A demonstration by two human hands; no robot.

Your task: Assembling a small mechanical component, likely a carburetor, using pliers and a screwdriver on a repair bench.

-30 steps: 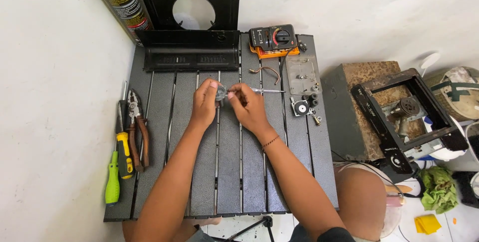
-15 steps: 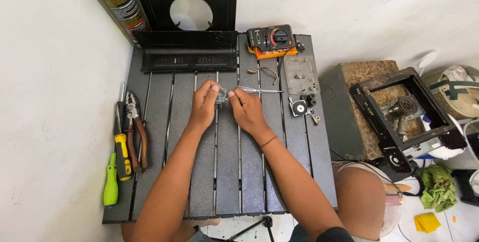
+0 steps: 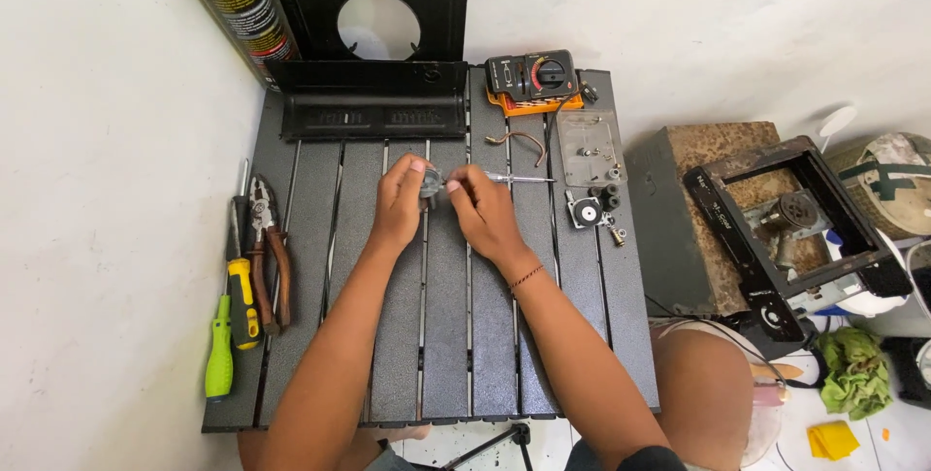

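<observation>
Flanking white walls (image 3: 97,238), dark slatted table (image 3: 446,335)

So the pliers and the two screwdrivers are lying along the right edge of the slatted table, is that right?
Not quite. The head view shows the pliers and the two screwdrivers lying along the left edge of the slatted table, beside the left hand. The right edge holds small metal parts instead.

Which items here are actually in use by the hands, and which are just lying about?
In use: small metal part in the left hand; thin metal rod in the right hand.

Lying about: pliers, screwdrivers, multimeter, spray can, black panel.
</observation>
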